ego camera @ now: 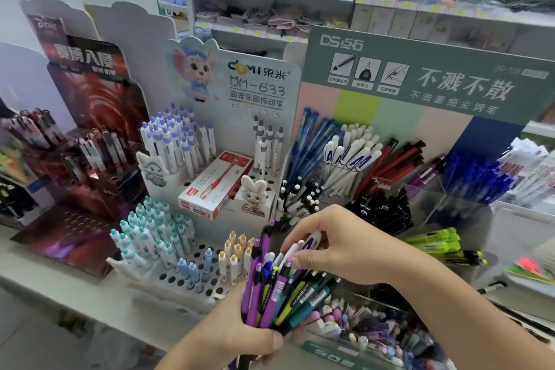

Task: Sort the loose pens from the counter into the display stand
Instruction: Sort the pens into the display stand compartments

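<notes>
Behind hands: acrylic bins hold sorted pens; left hand grips mixed bundle.

The left hand grips a mixed bundle of purple, teal and yellow plastic pens upright above the pale worktop. The right hand pinches a white pen with blue lettering at the bundle's top, its fingers curled. Behind stands a white perforated cardboard display stand.
</notes>
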